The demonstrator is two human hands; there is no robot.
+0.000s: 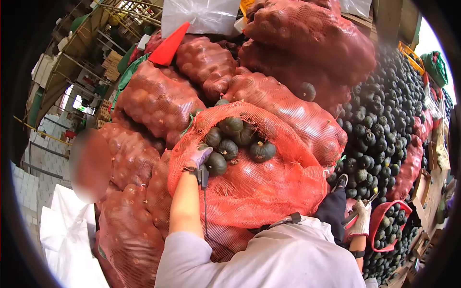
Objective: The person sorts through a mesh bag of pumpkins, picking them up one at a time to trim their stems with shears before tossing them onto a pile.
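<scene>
My left hand [200,156], in a pale purple glove, reaches into the mouth of a red mesh sack [269,201]. Its fingers look stretched out beside a dark green pumpkin [216,163]; some are hard to make out. Several more small pumpkins [262,151] lie together in the opening, on the mesh. A black device [202,176] with a cable is strapped at my left wrist. Low on the right, my right hand [359,217], in a white knitted glove, is closed around a small hand tool [349,219]; its exact kind is unclear.
Filled red mesh sacks [158,103] surround the open one, with larger sacks [307,33] stacked behind. A big heap of dark green pumpkins [374,125] covers the right side. Red fabric [170,45] stands at the back, and white sheeting [72,240] lies at the lower left.
</scene>
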